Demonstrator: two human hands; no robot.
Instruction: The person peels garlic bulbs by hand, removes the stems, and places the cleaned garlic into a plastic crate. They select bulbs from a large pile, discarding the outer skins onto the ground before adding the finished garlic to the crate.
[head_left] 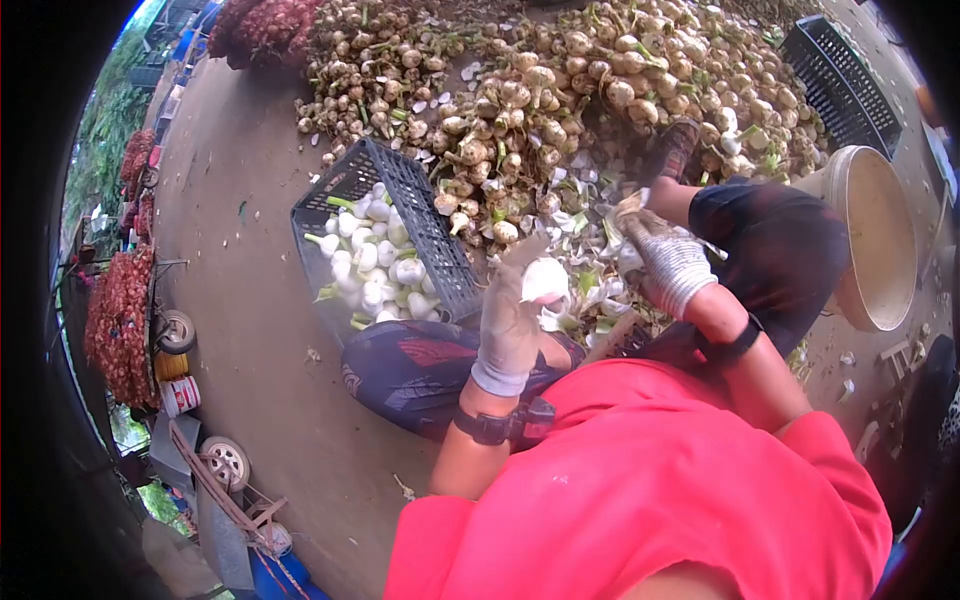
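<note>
While the left hand [508,325], in a pale glove, is closed around a peeled white onion [545,280] and lifts it just above the person's knee, the right hand [668,262], in a knit glove, sits a little apart to the right with its fingers curled; something thin seems to be gripped in it, but motion blur hides what it is, so I cannot tell whether it holds a blade or only loose skin. To do this trimming well, my judgement is that the bulb should be kept firmly pinched at its sides with the root end turned toward the right hand, and any cut made away from the gloved fingers, letting the scraps fall onto the litter of peelings [590,290] on the floor between the legs. The onion looks clean, smooth and bright white, rounded, with its brown outer skin already off; whether a stalk remains is hidden by the hand. Just to its left stands a dark plastic crate [420,215], tilted, holding many similar white bulbs with short green stems. Beyond, along the far edge of the concrete floor [240,300], lies a big heap of unpeeled onions [560,90], and a pale bucket [880,240] lies near the right knee.
</note>
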